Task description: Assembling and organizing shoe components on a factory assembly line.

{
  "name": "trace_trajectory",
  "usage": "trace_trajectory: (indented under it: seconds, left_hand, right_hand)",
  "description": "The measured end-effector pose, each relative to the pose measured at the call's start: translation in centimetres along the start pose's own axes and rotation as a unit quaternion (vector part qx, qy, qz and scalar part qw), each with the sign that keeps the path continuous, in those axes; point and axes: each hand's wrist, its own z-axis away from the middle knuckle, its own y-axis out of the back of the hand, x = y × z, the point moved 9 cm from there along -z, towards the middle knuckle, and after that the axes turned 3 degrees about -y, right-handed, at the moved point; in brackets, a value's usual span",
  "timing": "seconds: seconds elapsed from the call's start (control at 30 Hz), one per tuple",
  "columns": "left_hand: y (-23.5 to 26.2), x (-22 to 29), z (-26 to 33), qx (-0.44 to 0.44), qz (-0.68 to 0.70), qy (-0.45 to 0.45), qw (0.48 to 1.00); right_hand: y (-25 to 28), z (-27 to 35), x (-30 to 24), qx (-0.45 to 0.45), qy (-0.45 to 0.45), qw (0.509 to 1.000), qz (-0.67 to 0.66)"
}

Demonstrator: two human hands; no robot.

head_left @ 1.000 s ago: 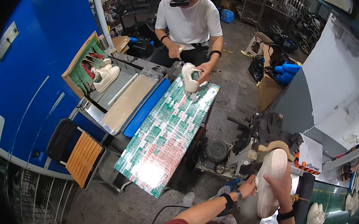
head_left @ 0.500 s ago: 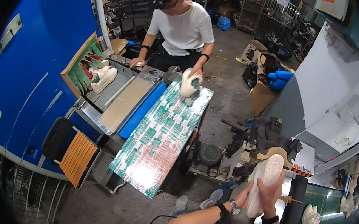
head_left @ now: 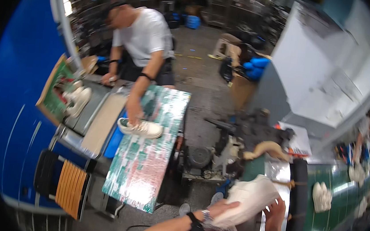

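A: How are the hands placed?
B: A pale shoe is held by the left hand, with the thumb laid over it. Its other side is met by the bent fingers of the right hand; whether it is gripped there cannot be told through the blur.
A: And where is the shoe held?
B: Tilted, low in front of the body, just below a dark machine and its motor.
A: What is seen of the surfaces?
B: The table is covered in a green, white and reddish patchwork, by which light is strongly reflected. Near its left edge another shoe is laid crosswise, touched from above by the hand of a co-worker in a white shirt. At the right, a pair of shoes is carried on a green belt, bordered by a dark roll.
A: And the room?
B: The left is filled by a blue wall, beside which a slatted chair is placed. Behind, the grey floor is bordered by cluttered racks, and blue bundles are piled near cardboard.
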Motion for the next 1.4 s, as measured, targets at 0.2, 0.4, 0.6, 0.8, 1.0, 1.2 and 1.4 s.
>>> trace_trajectory:
  seconds: [0.2, 0.4, 0.6, 0.8, 1.0, 1.2, 1.4]
  left_hand:
    - [5.8, 3.0, 10.0, -0.015, -0.389, 0.03, 0.921]
    - [11.8, -3.5, 12.4, 0.164, -0.52, 0.082, 0.834]
    - [-0.5, -1.2, 2.0, 0.139, -0.671, -0.022, 0.728]
    - [-15.4, -0.4, -9.5, 0.108, -0.659, -0.124, 0.734]
    - [-23.1, -12.6, -24.5, -0.176, -0.794, -0.236, 0.532]
    - [-27.3, -17.0, -17.9, -0.186, -0.847, -0.21, 0.452]
    - [-8.5, -16.7, -9.6, -0.088, -0.761, -0.048, 0.641]
  right_hand:
    - [-11.1, -6.3, 4.6, -0.27, -0.201, 0.889, -0.312]
    - [-13.7, -6.8, 5.8, -0.338, -0.159, 0.869, -0.324]
    - [0.1, 1.5, -5.0, -0.245, 0.247, 0.937, 0.026]
    - [20.5, 17.8, -13.0, 0.074, 0.362, 0.929, 0.023]
    - [36.1, 48.3, -12.0, 0.483, 0.496, 0.715, -0.097]
    - [37.8, 77.7, -4.9, 0.664, 0.692, 0.22, -0.179]
    - [42.8, 49.6, -4.3, 0.644, 0.447, 0.607, -0.132]
